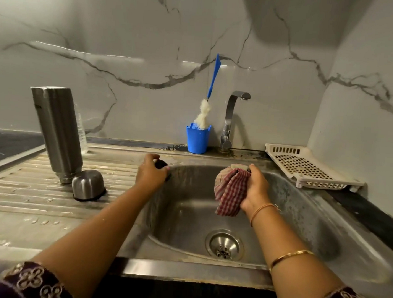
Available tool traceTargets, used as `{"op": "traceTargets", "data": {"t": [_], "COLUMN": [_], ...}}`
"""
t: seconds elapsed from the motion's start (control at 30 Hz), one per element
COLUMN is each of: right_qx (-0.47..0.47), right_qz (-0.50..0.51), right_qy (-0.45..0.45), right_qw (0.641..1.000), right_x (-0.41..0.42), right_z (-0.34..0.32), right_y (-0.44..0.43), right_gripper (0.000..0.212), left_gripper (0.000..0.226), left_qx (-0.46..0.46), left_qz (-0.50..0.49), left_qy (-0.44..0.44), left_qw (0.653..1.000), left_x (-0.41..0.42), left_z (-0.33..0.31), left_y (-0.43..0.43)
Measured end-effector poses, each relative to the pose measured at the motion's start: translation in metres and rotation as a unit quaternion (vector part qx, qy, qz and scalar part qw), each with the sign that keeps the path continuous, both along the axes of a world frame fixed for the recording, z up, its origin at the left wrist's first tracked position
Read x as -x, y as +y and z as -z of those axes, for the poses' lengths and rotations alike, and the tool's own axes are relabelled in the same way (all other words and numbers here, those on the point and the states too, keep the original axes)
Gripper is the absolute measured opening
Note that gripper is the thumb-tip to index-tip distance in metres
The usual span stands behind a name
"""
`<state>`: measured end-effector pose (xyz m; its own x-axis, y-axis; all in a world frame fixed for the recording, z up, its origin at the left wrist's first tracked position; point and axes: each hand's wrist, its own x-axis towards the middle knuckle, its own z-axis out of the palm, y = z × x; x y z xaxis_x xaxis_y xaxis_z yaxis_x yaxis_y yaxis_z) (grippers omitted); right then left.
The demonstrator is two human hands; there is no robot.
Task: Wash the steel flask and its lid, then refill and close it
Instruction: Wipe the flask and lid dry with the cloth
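The steel flask (pixel 57 131) stands upside down on the ribbed drainboard (pixel 20 186) at the left, mouth down. Beside it, to the right, its steel cup lid (pixel 88 185) lies inverted on the drainboard. My left hand (pixel 150 174) is at the sink's far left rim, fingers closed around a small dark round piece (pixel 161 163), possibly the inner stopper. My right hand (pixel 255 187) hovers over the sink basin (pixel 188 218), gripping a red-and-white checked cloth (pixel 230 193) that hangs down from it.
A steel tap (pixel 231 119) rises behind the basin, no water running. A blue cup (pixel 197 138) holding a blue-handled bottle brush (pixel 205 114) stands left of the tap. A cream perforated tray (pixel 303 167) sits at the right rim. The drain (pixel 224 244) lies at the basin's front.
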<state>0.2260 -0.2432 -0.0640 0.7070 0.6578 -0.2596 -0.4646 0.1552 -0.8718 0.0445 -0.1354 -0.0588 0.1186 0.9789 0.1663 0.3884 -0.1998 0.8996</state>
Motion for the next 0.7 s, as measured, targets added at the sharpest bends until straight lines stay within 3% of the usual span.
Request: {"op": "traceTargets", "data": {"t": [0.07,0.13,0.23,0.43,0.53,0.6,0.63,0.7], "right_qx": [-0.022,-0.046,-0.097,-0.204,-0.201,-0.179,-0.141,-0.057], "right_qz": [-0.004,-0.003,0.005,0.003,0.009,-0.010,-0.014,-0.019], "right_qy": [0.040,0.071,0.095,0.088,-0.074,-0.227,-0.356,-0.573], "right_qw": [0.999,0.996,0.991,0.975,0.977,0.957,0.924,0.817], "right_x": [-0.001,-0.002,-0.005,-0.003,0.015,0.036,0.047,0.065], "right_z": [-0.002,-0.004,-0.009,-0.016,-0.019,-0.017,-0.013,-0.002], "right_y": [-0.003,-0.007,-0.015,-0.021,-0.013,-0.004,0.000,0.009], "right_gripper": [0.046,0.048,0.048,0.038,0.024,0.020,0.019,0.028], "left_gripper": [0.040,0.031,0.012,0.032,0.025,0.026,0.028,0.025], "left_qx": [0.154,0.273,0.295,0.336,0.304,0.240,0.197,0.122], "left_qz": [0.037,0.067,0.075,0.148,0.147,0.161,0.161,0.133], "left_qy": [-0.186,-0.332,-0.383,-0.400,-0.418,-0.368,-0.329,-0.293], "left_qw": [0.970,0.900,0.872,0.840,0.844,0.884,0.909,0.939], "left_x": [-0.018,-0.031,-0.044,-0.055,-0.062,-0.063,-0.062,-0.060], "left_z": [-0.013,-0.022,-0.020,-0.002,-0.004,-0.003,-0.003,0.004], "left_y": [-0.019,-0.034,-0.053,-0.071,-0.076,-0.080,-0.081,-0.076]}}
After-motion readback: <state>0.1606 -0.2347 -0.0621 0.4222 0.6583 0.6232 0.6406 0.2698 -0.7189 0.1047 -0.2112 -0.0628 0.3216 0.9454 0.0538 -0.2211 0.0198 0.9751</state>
